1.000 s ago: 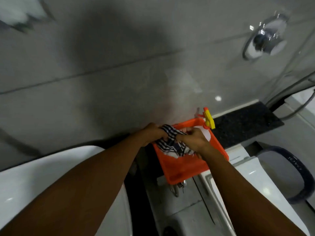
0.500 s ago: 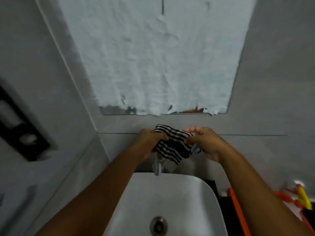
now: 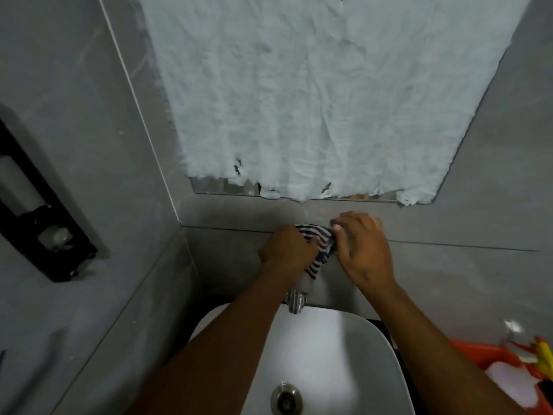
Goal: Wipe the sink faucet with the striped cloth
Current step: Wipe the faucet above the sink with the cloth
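Two bare hands meet above a basin, seen from the person's own head. The left hand [image 3: 288, 250] is closed in a fist around one end of a dark-and-white striped cloth [image 3: 317, 250]. The right hand [image 3: 363, 250] pinches the other end between thumb and fingers, its palm facing down. The cloth is bunched between the hands, with a loose corner hanging towards the silver metal faucet [image 3: 295, 302]. Only the spout shows, just below the hands, over the back rim of the white oval ceramic sink [image 3: 374, 348]. A round metal drain [image 3: 286, 398] sits in the bowl. Crumpled white paper [image 3: 314, 94] covers the wall mirror above. A black wall-mounted holder [image 3: 39, 223] is at far left, an orange plastic tray [image 3: 490, 354] at lower right.
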A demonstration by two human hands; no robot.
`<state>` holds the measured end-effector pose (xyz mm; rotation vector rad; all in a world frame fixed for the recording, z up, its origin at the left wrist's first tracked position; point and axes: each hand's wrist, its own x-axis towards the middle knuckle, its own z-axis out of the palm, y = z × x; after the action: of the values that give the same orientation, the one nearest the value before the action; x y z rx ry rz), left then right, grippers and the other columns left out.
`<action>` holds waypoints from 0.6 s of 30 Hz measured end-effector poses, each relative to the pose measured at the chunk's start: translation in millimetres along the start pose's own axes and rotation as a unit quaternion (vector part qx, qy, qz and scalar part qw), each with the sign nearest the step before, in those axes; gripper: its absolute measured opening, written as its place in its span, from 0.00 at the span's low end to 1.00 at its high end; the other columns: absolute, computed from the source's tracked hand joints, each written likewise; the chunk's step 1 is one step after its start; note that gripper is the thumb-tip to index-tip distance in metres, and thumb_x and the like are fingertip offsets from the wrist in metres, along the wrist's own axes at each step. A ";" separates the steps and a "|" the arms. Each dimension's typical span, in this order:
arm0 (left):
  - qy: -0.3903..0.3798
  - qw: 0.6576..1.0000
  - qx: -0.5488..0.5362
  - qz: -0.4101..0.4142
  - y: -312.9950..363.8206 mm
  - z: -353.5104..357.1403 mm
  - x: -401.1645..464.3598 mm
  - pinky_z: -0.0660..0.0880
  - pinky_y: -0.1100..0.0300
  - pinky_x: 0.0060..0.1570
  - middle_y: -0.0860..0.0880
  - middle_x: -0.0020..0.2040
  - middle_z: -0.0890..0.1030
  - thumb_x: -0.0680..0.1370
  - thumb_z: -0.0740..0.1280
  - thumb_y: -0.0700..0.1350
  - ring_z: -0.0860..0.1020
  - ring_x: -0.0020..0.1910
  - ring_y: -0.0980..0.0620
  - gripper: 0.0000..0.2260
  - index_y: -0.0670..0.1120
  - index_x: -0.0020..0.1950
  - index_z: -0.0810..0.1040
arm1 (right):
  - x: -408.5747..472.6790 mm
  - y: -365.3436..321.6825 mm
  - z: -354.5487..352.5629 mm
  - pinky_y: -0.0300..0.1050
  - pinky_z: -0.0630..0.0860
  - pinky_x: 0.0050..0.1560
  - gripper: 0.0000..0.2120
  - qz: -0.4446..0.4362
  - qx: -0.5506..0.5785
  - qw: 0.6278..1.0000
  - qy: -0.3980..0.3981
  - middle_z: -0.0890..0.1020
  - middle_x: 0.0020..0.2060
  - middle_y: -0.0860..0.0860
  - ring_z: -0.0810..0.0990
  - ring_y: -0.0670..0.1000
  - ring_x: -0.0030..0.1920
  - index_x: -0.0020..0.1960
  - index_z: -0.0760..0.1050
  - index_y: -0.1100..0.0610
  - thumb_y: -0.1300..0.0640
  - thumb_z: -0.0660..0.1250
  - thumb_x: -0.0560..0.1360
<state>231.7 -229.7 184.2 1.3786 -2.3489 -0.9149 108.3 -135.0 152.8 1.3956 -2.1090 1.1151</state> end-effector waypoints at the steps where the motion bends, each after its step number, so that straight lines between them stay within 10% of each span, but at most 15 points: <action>1: -0.027 0.994 -0.100 -0.035 -4.7 -0.8 6.1 0.81 0.52 0.50 0.45 0.54 0.85 0.71 0.68 0.59 0.83 0.48 0.47 0.23 0.45 0.59 0.82 | -2.3 11.5 -3.4 0.44 0.69 0.60 0.12 -0.055 -0.059 0.997 0.012 0.80 0.56 0.53 0.75 0.56 0.57 0.58 0.79 0.56 0.55 0.62 0.79; 5: -0.264 0.854 -0.405 -0.191 -34.1 -15.1 17.5 0.79 0.50 0.55 0.44 0.51 0.85 0.68 0.76 0.53 0.83 0.47 0.46 0.26 0.41 0.62 0.81 | -14.7 48.2 -2.5 0.59 0.64 0.73 0.21 -0.161 -0.162 0.973 -0.032 0.74 0.68 0.59 0.70 0.62 0.68 0.68 0.74 0.61 0.61 0.61 0.76; 9: -0.124 0.986 -0.013 -0.112 0.4 -5.5 28.9 0.71 0.37 0.66 0.42 0.61 0.82 0.67 0.71 0.58 0.80 0.59 0.41 0.26 0.44 0.60 0.80 | -18.8 61.1 11.2 0.60 0.56 0.77 0.24 -0.164 -0.173 0.970 -0.040 0.69 0.72 0.58 0.65 0.61 0.73 0.73 0.68 0.60 0.60 0.56 0.77; 11: -0.087 0.970 0.210 -0.084 31.6 1.3 21.5 0.58 0.29 0.70 0.43 0.68 0.76 0.70 0.66 0.58 0.72 0.68 0.38 0.26 0.47 0.64 0.77 | -20.7 66.8 16.8 0.61 0.55 0.77 0.26 -0.172 -0.186 0.966 -0.041 0.66 0.75 0.58 0.63 0.61 0.75 0.75 0.64 0.60 0.60 0.54 0.77; 18: -0.071 0.997 -0.017 -0.023 7.4 -9.2 -1.9 0.78 0.49 0.60 0.41 0.62 0.82 0.76 0.66 0.53 0.81 0.57 0.43 0.20 0.43 0.63 0.78 | -23.1 70.1 18.6 0.62 0.49 0.78 0.34 -0.183 -0.221 0.956 -0.062 0.60 0.78 0.58 0.56 0.62 0.78 0.78 0.59 0.61 0.61 0.59 0.72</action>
<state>232.4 -229.1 196.2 1.4024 -2.4017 -1.0947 57.9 -122.2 97.2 1.5654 -1.9105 0.3906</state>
